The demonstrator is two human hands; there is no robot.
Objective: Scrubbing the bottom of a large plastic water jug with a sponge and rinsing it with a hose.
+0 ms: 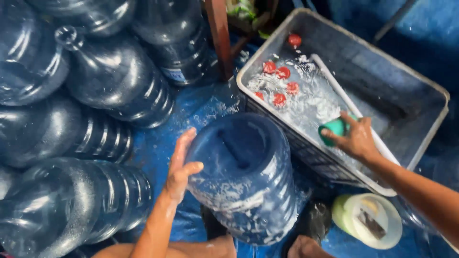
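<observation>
Jug: large translucent blue plastic water jug stands upside down between the person's knees on the blue floor sheet, its base up and streaked with suds.
Left hand: left hand lies flat against the jug's upper left edge, fingers straight and together, steadying rather than gripping.
Right hand: right hand reaches over the near wall of the grey rectangular plastic tub; fingers curled shut on a green scrubbing sponge.
Tub: holds foamy water, several small red bottle caps afloat, and a white stick lying slantwise.
Surroundings: stack of empty blue jugs lying on their sides at left; white round lidded tub by the right knee.
Step in hand: judged as loading the sponge with soapy water mid-wash.
Next move calls for: bringing the wet sponge across to the upturned base while the left palm keeps the slick jug from tipping.
</observation>
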